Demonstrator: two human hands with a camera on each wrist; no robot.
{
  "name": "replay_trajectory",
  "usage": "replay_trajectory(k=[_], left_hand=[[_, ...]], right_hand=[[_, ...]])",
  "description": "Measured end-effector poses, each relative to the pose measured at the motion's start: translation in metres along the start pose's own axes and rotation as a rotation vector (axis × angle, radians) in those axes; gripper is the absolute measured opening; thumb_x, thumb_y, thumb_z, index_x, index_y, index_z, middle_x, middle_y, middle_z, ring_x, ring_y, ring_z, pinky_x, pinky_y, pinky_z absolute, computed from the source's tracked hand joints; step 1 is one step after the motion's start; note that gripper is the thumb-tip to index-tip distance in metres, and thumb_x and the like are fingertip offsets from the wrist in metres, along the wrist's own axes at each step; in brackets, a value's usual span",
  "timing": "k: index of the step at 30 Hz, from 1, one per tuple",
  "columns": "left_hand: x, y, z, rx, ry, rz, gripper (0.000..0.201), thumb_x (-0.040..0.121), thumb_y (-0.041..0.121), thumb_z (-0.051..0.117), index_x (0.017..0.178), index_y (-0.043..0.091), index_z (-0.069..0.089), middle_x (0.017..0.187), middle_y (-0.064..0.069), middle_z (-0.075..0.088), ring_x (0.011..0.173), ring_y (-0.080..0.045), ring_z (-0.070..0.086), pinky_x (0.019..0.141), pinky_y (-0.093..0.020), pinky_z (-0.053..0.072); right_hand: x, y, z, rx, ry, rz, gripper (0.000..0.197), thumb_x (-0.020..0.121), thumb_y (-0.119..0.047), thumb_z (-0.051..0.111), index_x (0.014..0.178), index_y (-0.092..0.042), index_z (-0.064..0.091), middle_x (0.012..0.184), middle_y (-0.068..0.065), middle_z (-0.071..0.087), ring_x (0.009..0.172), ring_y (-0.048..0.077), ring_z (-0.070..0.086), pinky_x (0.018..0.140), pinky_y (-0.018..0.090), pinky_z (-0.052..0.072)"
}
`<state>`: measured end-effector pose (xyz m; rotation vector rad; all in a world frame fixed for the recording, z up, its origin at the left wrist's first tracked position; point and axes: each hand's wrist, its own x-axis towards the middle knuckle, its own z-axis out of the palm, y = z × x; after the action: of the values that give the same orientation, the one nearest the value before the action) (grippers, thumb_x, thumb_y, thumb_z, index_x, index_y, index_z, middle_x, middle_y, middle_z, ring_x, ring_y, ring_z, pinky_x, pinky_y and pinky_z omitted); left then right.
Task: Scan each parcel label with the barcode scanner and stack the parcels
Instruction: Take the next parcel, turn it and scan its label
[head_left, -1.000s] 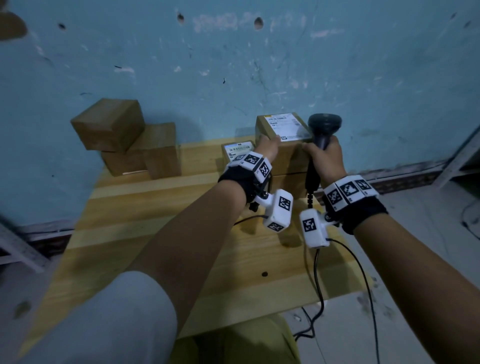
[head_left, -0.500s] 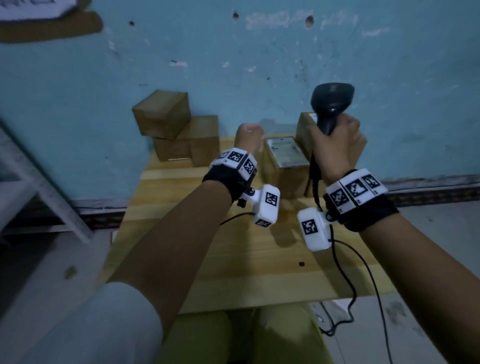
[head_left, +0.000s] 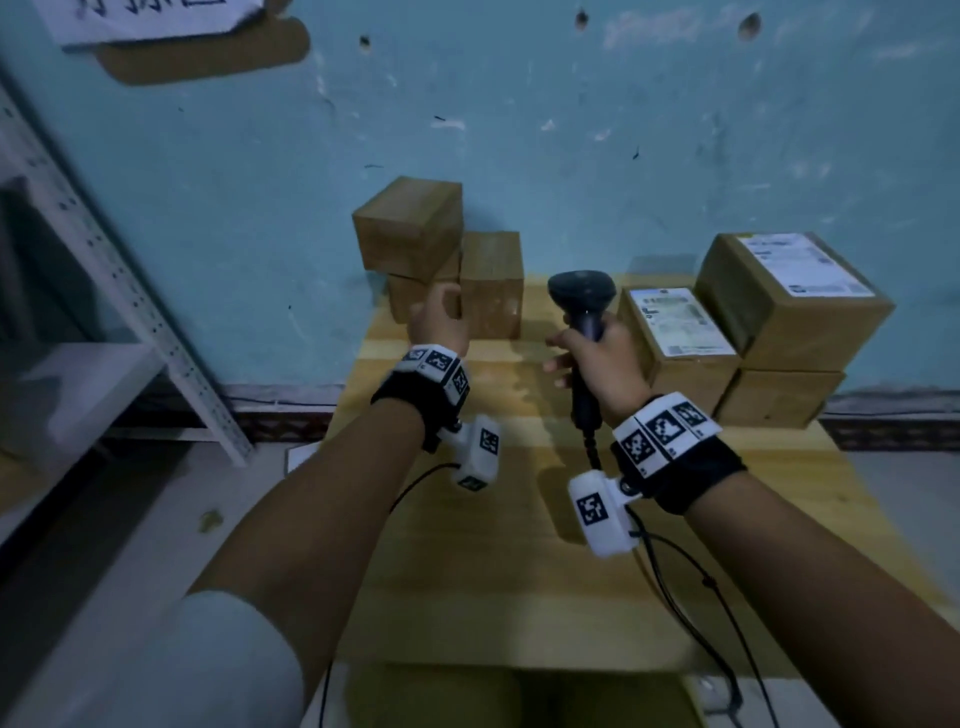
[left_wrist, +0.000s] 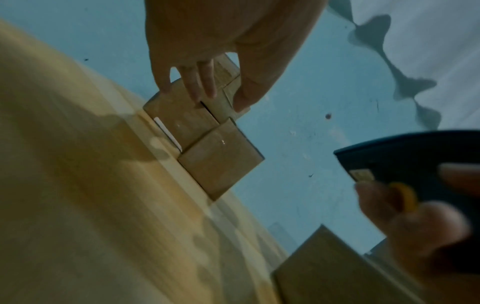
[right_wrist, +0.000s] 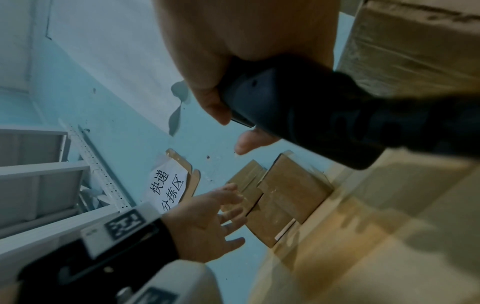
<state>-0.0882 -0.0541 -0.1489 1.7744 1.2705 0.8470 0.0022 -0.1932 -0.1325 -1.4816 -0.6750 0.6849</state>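
The barcode scanner (head_left: 582, 306) stood nearly upright above the wooden table (head_left: 519, 571), handle down and head up, its window turned away from us toward the blue wall (head_left: 571, 156). Our right hand (head_left: 605, 364) gripped the handle, fingers curled round it. Just right of it sat a labelled parcel (head_left: 675, 332), label upward, beside a taller stack of two parcels (head_left: 789, 332) with a label on top. Our left hand (head_left: 439, 322) reached with fingers spread and loosely bent toward the three plain cardboard boxes (head_left: 447, 260) at the wall; we could not tell whether it touched them.
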Motion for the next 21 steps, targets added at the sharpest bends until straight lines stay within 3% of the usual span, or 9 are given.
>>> replay_trajectory(k=[4,7,11,16,21], left_hand=[[0.019,0.013,0.018,0.196,-0.009,0.037,0.059,0.081,0.029,0.068,0.133,0.034,0.042,0.137,-0.011,0.031,0.126,-0.031,0.037,0.111,-0.043,0.029],[0.038,0.023,0.04,0.282,-0.078,0.008,0.081,0.072,0.045,0.072,0.14,0.039,0.029,0.145,-0.012,0.023,0.134,-0.035,0.024,0.112,-0.049,0.021],[0.057,0.025,0.064,0.284,-0.106,-0.089,0.1,0.065,0.052,0.075,0.145,0.032,0.019,0.146,-0.019,0.016,0.137,-0.039,0.021,0.111,-0.055,0.023],[0.06,0.023,0.076,0.285,0.017,-0.139,0.096,0.066,0.049,0.075,0.143,0.027,0.022,0.143,-0.016,0.023,0.135,-0.034,0.023,0.111,-0.048,0.02],[0.058,0.026,0.074,0.273,0.046,-0.162,0.088,0.072,0.043,0.071,0.143,0.026,0.022,0.141,-0.016,0.026,0.132,-0.034,0.027,0.108,-0.046,0.025]], right_hand=[[0.008,0.005,-0.004,0.021,-0.004,0.018,0.03,0.09,-0.002,0.051,0.119,0.001,0.044,0.093,0.017,0.056,0.039,0.003,0.058,0.036,0.018,0.045],[0.013,0.007,-0.008,0.021,-0.017,0.02,0.03,0.089,-0.002,0.052,0.118,-0.002,0.043,0.086,0.011,0.058,0.041,0.003,0.059,0.037,0.017,0.046],[0.015,0.012,-0.01,0.006,-0.016,-0.005,0.024,0.089,-0.001,0.053,0.11,-0.006,0.043,0.077,0.003,0.056,0.041,0.001,0.058,0.039,0.018,0.047],[0.017,0.02,-0.011,0.025,-0.026,-0.019,0.023,0.089,-0.001,0.055,0.107,-0.005,0.042,0.073,0.004,0.053,0.041,0.003,0.057,0.037,0.02,0.046],[0.017,0.024,-0.011,0.005,-0.04,-0.03,0.025,0.088,-0.003,0.055,0.109,-0.007,0.042,0.079,0.003,0.054,0.045,0.004,0.06,0.04,0.019,0.048]])
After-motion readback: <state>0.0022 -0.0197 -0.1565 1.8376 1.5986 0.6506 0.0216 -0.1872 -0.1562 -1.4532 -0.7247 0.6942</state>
